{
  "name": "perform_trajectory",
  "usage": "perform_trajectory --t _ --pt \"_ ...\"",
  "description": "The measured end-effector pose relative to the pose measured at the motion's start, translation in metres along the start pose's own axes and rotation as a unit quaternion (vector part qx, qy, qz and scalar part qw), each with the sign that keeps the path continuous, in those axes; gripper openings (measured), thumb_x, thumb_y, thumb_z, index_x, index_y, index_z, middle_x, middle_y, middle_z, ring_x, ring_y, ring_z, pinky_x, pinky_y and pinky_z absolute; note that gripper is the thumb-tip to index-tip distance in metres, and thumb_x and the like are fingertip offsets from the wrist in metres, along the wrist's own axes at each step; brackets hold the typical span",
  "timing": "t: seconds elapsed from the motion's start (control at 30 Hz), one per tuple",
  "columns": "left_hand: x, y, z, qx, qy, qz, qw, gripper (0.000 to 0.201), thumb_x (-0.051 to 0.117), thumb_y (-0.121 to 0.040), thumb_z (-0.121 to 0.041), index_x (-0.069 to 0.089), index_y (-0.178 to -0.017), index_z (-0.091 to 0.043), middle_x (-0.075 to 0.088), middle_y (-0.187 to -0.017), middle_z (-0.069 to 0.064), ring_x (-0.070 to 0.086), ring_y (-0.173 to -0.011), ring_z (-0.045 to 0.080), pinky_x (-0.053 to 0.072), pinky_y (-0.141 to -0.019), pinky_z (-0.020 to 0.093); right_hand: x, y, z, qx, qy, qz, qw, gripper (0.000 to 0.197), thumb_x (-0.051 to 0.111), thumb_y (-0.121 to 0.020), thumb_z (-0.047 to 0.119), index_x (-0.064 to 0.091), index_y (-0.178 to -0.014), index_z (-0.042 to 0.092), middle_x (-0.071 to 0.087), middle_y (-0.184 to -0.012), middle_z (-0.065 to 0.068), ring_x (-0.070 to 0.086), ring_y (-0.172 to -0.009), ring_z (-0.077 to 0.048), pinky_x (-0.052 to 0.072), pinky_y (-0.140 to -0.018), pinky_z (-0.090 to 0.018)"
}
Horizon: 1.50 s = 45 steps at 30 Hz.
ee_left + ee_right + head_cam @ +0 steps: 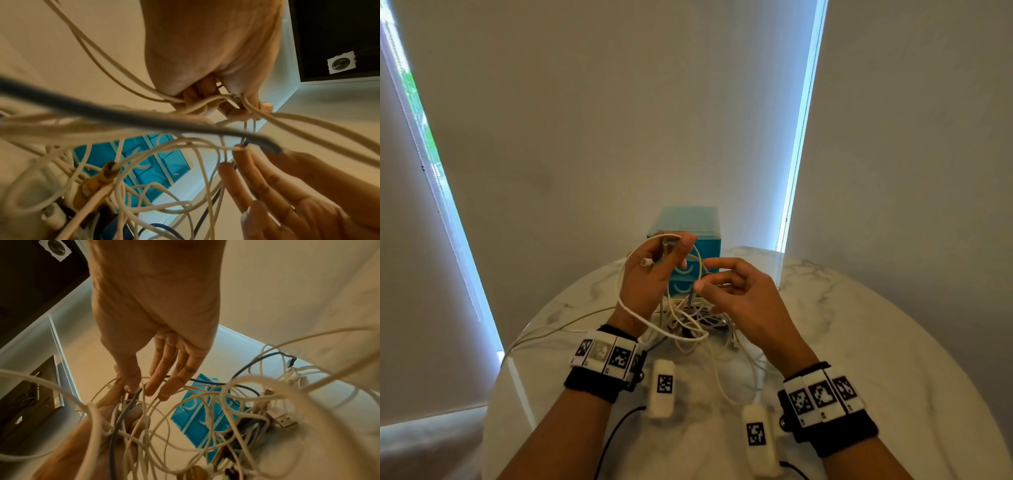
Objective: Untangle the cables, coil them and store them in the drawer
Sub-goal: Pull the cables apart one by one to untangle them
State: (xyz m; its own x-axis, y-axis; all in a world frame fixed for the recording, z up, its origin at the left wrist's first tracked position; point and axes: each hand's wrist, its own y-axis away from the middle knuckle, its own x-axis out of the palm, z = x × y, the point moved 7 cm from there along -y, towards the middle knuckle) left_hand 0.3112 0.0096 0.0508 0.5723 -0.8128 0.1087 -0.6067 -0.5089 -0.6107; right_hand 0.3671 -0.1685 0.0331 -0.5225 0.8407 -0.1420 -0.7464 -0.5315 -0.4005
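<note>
Wristbands: nearest the head camera, a black band with white coded tiles on each wrist; left wristband (pixel 604 363), right wristband (pixel 825 401).
White marker blocks: two, on the table between the forearms, left marker block (pixel 661 389), right marker block (pixel 758 440).
Left hand (pixel 650 277): raised above the table, fingers curled round a white cable loop (pixel 654 298); a small white plug (pixel 646 262) sticks out to the left of the fingers.
White cable loop: stands roughly upright, its long axis running from the fingertips down past the left wrist, lower end hanging into the pile.
Right hand (pixel 739 291): just right of the left one, thumb and forefinger pinching a thin white strand (pixel 700 270) of that loop; the other fingers are stretched out loosely.
Cable pile (pixel 695 322): white leads tangled with a dark one on the marble table (pixel 876 342), under and between the hands; one strand trails off the left edge.
Drawer unit (pixel 688 222): blue, at the table's far edge, its drawer fronts facing the person, closed as far as visible.
Hard to make out: hands cover most of the drawer fronts; in the wrist views the near cables are blurred, and single leads cannot be followed through the tangle.
</note>
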Motion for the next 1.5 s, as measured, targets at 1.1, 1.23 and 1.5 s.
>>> perform_trajectory --t 1.1,1.23,1.5 --pt "0.009 0.012 -0.002 -0.177 0.143 0.104 0.968 0.037 0.044 -0.115 -0.026 0.069 -0.136 -0.008 0.077 -0.122 0.015 0.073 -0.071 0.006 0.052 -0.049 0.015 -0.029 -0.02 -0.018 -0.015 0.144 -0.129 0.981 0.02 0.07 -0.101 0.047 0.08 -0.097 0.03 0.077 -0.081 0.011 0.069 -0.071 -0.003 0.058 -0.073 -0.031" --pt "0.013 0.017 0.01 -0.179 0.017 0.211 0.961 0.038 0.042 -0.116 -0.035 0.07 -0.133 -0.016 0.079 -0.122 0.011 0.05 -0.05 0.002 0.036 -0.045 0.015 -0.052 -0.024 0.009 -0.057 -0.003 -0.217 0.974 0.011 0.07 -0.104 0.031 0.08 -0.101 0.027 0.077 -0.085 0.002 0.062 -0.064 -0.011 0.052 -0.063 -0.03" --pt "0.017 0.025 0.028 -0.187 -0.177 0.305 0.917 0.036 0.05 -0.112 -0.045 0.074 -0.132 -0.028 0.075 -0.129 -0.019 0.068 -0.115 -0.008 0.05 -0.088 0.014 -0.064 -0.012 0.036 -0.112 -0.144 -0.225 0.957 0.023 0.057 -0.112 0.027 0.069 -0.13 0.019 0.079 -0.117 0.0 0.071 -0.08 -0.016 0.051 -0.058 -0.024"
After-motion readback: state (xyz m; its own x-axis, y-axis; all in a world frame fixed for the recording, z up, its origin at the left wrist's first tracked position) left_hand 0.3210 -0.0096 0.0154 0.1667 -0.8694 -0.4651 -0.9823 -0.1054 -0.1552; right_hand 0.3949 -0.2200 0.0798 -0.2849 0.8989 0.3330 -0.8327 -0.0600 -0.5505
